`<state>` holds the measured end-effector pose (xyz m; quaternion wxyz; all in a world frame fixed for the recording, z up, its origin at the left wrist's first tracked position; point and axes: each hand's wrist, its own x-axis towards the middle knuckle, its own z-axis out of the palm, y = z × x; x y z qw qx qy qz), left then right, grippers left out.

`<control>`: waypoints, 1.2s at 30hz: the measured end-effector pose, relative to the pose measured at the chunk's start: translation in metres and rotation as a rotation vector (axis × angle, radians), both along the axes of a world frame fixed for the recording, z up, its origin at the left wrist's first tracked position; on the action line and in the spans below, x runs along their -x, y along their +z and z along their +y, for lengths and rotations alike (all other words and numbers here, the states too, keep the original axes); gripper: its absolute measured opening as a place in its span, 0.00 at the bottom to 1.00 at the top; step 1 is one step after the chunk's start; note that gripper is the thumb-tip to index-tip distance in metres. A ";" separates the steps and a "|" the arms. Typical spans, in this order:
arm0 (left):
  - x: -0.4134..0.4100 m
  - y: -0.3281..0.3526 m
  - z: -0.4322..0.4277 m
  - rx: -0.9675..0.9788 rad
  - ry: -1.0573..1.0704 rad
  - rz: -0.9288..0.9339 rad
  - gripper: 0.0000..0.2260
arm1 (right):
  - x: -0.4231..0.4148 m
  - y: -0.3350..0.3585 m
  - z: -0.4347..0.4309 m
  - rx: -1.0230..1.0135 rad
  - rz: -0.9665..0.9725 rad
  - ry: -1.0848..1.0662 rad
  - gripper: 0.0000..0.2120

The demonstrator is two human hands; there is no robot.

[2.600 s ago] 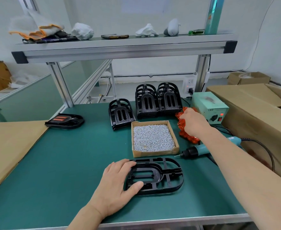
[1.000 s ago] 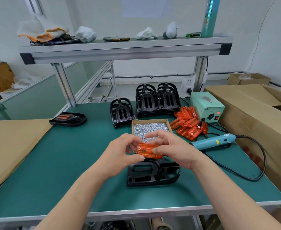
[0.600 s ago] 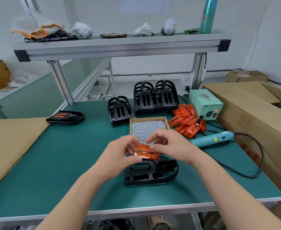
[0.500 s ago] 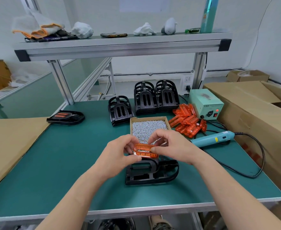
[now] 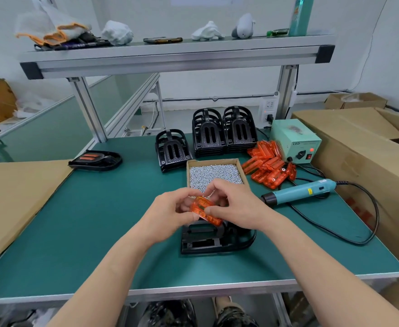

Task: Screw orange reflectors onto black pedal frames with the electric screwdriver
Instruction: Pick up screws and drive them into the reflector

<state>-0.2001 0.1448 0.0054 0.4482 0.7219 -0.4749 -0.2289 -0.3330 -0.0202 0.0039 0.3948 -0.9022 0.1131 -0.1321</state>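
Fingers of left hand (image 5: 170, 212) and right hand (image 5: 236, 205) pinch a translucent orange plastic reflector (image 5: 204, 210) just above the black plastic pedal frame (image 5: 217, 239), probably aligning it for seating.

Orange reflector (image 5: 204, 210) now tilted — lower toward pedal frame (image 5: 217, 239)

Green-mat bench (image 5: 99, 220). Pale-green pwr box (image 5: 295, 140), red lamp lit, back R, just in front of wall socket (image 5: 269, 107). Cardboard boxes (image 5: 363, 156) along R edge, flat cardboard sheet (image 5: 12, 199) on L. Upper alu shelf (image 5: 177, 56): gloves (image 5: 52, 31), white rags (image 5: 117, 33), phone (image 5: 162, 40), green can (image 5: 301, 15).
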 end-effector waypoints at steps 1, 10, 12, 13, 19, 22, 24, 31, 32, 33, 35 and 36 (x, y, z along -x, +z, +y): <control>0.000 0.002 -0.002 0.003 -0.007 -0.005 0.22 | -0.003 0.001 0.001 -0.001 0.015 -0.006 0.14; 0.016 -0.013 -0.006 0.023 0.276 -0.036 0.13 | -0.008 -0.009 0.009 -0.357 -0.096 -0.184 0.15; 0.023 -0.016 -0.006 0.000 0.270 -0.111 0.15 | -0.009 -0.013 0.012 -0.428 -0.115 -0.242 0.15; 0.025 -0.017 -0.007 -0.003 0.269 -0.136 0.15 | -0.009 -0.014 0.014 -0.445 -0.113 -0.260 0.14; 0.020 -0.015 -0.007 -0.097 0.219 -0.335 0.11 | -0.002 -0.015 0.012 -0.473 -0.082 -0.236 0.09; 0.010 -0.015 -0.002 -0.131 0.188 -0.372 0.18 | 0.005 -0.010 -0.001 -0.151 -0.049 -0.209 0.12; 0.004 -0.014 0.000 -0.154 0.140 -0.391 0.19 | 0.008 -0.007 -0.005 -0.023 -0.015 -0.154 0.09; -0.004 -0.021 0.006 -0.234 0.028 -0.436 0.19 | 0.009 -0.014 0.000 0.245 0.138 -0.078 0.02; -0.004 -0.023 0.007 -0.253 0.024 -0.431 0.20 | 0.009 -0.015 0.002 0.298 0.156 -0.063 0.02; -0.005 -0.025 0.007 -0.273 0.020 -0.421 0.20 | 0.009 -0.015 0.003 0.340 0.174 -0.050 0.03; -0.005 -0.029 0.009 -0.306 0.009 -0.383 0.20 | 0.011 -0.015 0.007 0.400 0.220 -0.040 0.04; -0.005 -0.031 0.009 -0.321 0.004 -0.355 0.20 | 0.011 -0.015 0.008 0.427 0.240 -0.042 0.04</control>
